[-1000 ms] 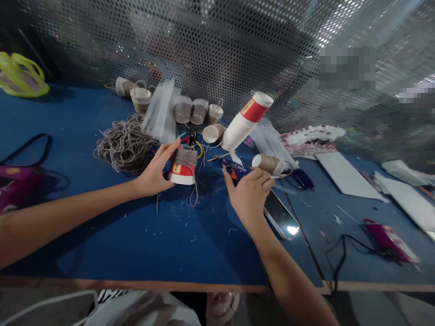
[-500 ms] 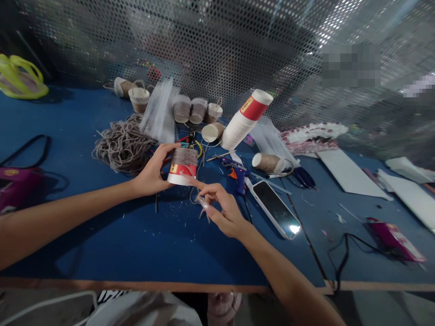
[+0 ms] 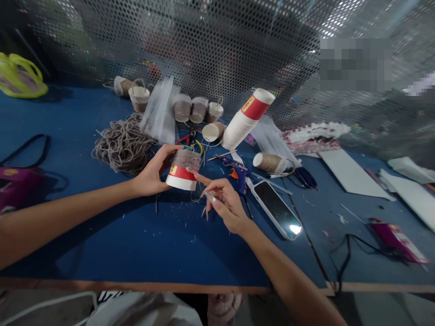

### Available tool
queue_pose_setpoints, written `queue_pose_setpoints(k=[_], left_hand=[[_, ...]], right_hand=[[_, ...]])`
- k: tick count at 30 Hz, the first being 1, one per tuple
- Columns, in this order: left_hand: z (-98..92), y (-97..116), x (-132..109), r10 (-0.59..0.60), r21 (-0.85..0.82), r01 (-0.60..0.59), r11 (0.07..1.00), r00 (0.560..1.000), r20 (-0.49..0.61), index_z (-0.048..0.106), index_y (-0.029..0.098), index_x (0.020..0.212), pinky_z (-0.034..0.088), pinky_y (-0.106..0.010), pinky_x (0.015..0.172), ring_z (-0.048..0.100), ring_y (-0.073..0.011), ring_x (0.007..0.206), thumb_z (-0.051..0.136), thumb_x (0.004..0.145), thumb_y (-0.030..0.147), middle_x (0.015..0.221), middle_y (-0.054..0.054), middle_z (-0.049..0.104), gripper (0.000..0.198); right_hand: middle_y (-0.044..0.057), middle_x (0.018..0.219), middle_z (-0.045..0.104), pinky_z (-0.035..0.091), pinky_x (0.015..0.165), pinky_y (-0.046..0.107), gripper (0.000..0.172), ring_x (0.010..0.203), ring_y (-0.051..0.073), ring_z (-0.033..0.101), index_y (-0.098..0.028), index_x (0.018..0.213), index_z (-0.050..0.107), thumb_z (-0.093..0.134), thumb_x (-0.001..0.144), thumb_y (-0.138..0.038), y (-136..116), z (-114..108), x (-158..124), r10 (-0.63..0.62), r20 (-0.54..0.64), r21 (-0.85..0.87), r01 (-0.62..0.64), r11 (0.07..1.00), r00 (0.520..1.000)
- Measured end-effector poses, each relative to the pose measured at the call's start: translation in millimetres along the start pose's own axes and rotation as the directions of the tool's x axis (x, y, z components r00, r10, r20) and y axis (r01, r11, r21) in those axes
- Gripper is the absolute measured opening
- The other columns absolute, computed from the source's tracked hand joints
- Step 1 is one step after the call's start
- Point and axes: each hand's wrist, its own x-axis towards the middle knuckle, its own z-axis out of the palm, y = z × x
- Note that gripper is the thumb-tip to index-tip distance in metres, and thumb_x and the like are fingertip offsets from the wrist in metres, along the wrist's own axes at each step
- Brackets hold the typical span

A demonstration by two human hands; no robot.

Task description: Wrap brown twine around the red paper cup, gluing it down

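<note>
A red and white paper cup (image 3: pixel 182 181) with grey cord (image 3: pixel 186 158) wound round its upper part is in my left hand (image 3: pixel 152 174), thumb and fingers closed on its left side. My right hand (image 3: pixel 226 206) is just right of the cup, index finger stretched out with its tip touching the cup below the cord. Its other fingers are loosely bent and apart, with long glossy nails, and nothing shows in them. A loose tangle of grey cord (image 3: pixel 124 145) lies left of the cup. Yellow-handled pliers (image 3: pixel 200 147) lie partly hidden behind it.
Right of my hands lie a blue glue gun (image 3: pixel 241 176) and a phone (image 3: pixel 277 210). A tilted stack of paper cups (image 3: pixel 243 122) rises behind, beside several cord-wrapped cups (image 3: pixel 199 111) and white mesh (image 3: pixel 159 111). A perforated metal screen (image 3: pixel 204 50) borders the back of the blue table (image 3: pixel 136 249).
The cup has tipped slightly and shifted a little down and right. My right index fingertip has moved up its side, from near the white end to just below the cord.
</note>
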Motion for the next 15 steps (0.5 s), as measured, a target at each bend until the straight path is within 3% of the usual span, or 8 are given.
queue_pose_setpoints(k=[5,7,12,15], left_hand=[[0.3,0.2,0.4,0.016,-0.022,-0.016,1.000,1.000,0.001,0.047,0.026,0.136,0.051,-0.047,0.105,0.059,-0.0310,0.124,0.083,0.070,0.032,0.133,-0.015,0.055,0.075],[0.3,0.3,0.4,0.027,-0.030,-0.027,0.999,1.000,0.004,0.047,0.026,0.136,0.051,-0.046,0.104,0.060,-0.0305,0.124,0.084,0.070,0.032,0.132,-0.014,0.056,0.075],[-1.2,-0.9,0.1,0.019,-0.054,-0.018,0.998,1.000,0.014,0.046,0.026,0.135,0.054,-0.044,0.101,0.061,-0.0306,0.122,0.083,0.071,0.036,0.132,-0.015,0.058,0.075],[-1.6,-1.4,0.3,0.002,-0.067,-0.001,0.998,1.000,0.013,0.046,0.025,0.134,0.053,-0.044,0.101,0.061,-0.0304,0.122,0.084,0.071,0.038,0.133,-0.015,0.058,0.075]], right_hand=[[-0.006,0.061,0.060,0.056,0.052,0.029,0.029,0.051,0.014,0.061,-0.027,0.092,0.049,0.051,0.092,-0.056,4.2,0.3,1.9,0.059,-0.090,0.057,-0.054,0.997,0.994],[-0.007,0.055,0.056,0.054,0.046,0.028,0.030,0.044,0.013,0.057,-0.026,0.084,0.049,0.051,0.092,-0.056,5.4,-0.4,3.3,0.092,-0.157,0.123,-0.073,0.990,0.983],[0.004,0.080,0.075,0.045,0.034,0.024,0.028,0.035,0.008,0.049,-0.023,0.075,0.048,0.049,0.090,-0.046,5.6,-2.0,5.5,0.047,-0.447,0.192,0.044,0.980,0.893],[0.005,0.085,0.076,0.046,0.034,0.025,0.022,0.037,0.009,0.050,-0.023,0.079,0.049,0.051,0.089,-0.043,3.6,0.5,3.4,-0.002,-0.481,0.166,0.094,0.982,0.877]])
